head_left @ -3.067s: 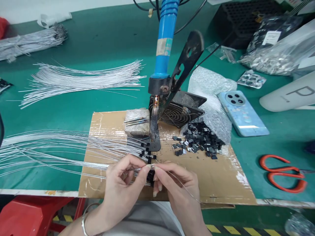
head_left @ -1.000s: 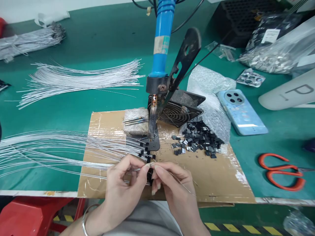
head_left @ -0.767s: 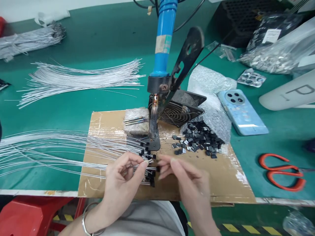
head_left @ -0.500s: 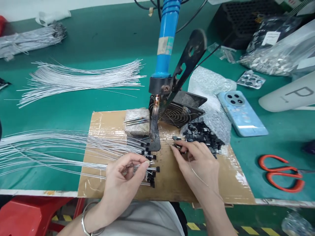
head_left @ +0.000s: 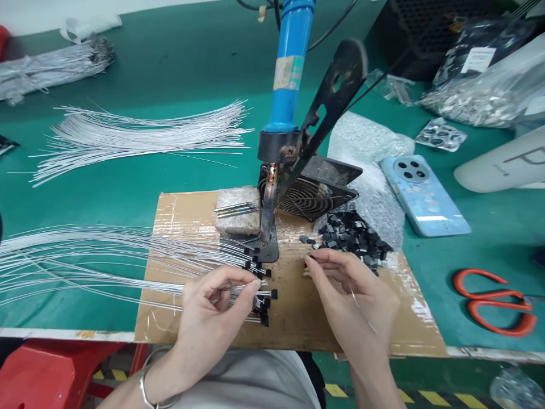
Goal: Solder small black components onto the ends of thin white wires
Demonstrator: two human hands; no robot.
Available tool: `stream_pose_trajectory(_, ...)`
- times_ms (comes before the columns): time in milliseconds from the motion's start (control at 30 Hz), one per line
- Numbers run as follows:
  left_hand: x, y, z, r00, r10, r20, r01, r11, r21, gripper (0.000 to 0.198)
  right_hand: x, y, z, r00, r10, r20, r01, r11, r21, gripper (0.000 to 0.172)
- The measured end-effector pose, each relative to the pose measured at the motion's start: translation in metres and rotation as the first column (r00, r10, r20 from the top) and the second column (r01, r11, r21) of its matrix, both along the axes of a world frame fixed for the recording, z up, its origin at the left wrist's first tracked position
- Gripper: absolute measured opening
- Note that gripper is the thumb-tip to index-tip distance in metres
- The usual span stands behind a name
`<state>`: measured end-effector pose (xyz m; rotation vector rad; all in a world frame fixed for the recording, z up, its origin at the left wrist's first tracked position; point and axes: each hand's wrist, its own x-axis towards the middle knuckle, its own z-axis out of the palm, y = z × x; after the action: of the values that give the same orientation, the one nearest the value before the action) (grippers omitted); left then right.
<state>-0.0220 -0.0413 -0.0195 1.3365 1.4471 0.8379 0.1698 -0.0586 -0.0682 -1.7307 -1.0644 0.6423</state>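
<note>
My left hand (head_left: 219, 309) is closed in a pinch over a bundle of white wires (head_left: 166, 286). What its fingertips hold is too small and covered to make out. Black end pieces (head_left: 273, 293) on the wires poke out past the fingers. To the right, my right hand (head_left: 351, 289) pinches a small black piece (head_left: 310, 257) between thumb and forefinger. A thin silvery wire (head_left: 354, 296) runs across that hand. Between and beyond both hands, the blue soldering iron (head_left: 290, 74) is fixed tip down in a black bracket (head_left: 334, 91).
Cardboard (head_left: 298, 324) lies under the hands. Loose black pieces (head_left: 353, 236) are heaped on bubble wrap (head_left: 366, 139) beside a small fan (head_left: 310, 199). A phone (head_left: 426, 196) and red-handled scissors (head_left: 496, 301) lie right. More white wires (head_left: 140, 136) lie back left.
My right hand has drawn back a little to the right and toward me, away from the loose black pieces, with a black piece in its fingertips. The left hand has hardly moved.
</note>
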Motion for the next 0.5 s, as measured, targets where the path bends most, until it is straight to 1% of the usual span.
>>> stream_pose_trajectory(100,0.0,0.001,0.003,1.0,-0.011,-0.018,0.011,1.0,-0.014,0.012,-0.005,-0.004,0.008,0.991,0.02,-0.131,-0.017,1.0,0.025,0.005)
stream_pose_trajectory(200,0.0,0.003,0.004,1.0,-0.006,-0.015,0.006,1.0,-0.004,0.011,-0.011,-0.009,0.018,0.957,0.051,-0.285,-0.053,0.999,0.001,0.002)
stream_pose_trajectory(367,-0.001,0.002,0.002,1.0,-0.002,-0.014,0.002,1.0,0.024,0.01,-0.025,-0.013,0.033,0.853,0.082,-0.515,-0.151,0.984,-0.093,0.005)
stream_pose_trajectory(500,-0.002,0.001,0.001,1.0,-0.003,-0.025,0.004,0.999,0.038,0.01,-0.035,-0.013,0.037,0.765,0.11,-0.634,-0.229,0.967,-0.108,0.005)
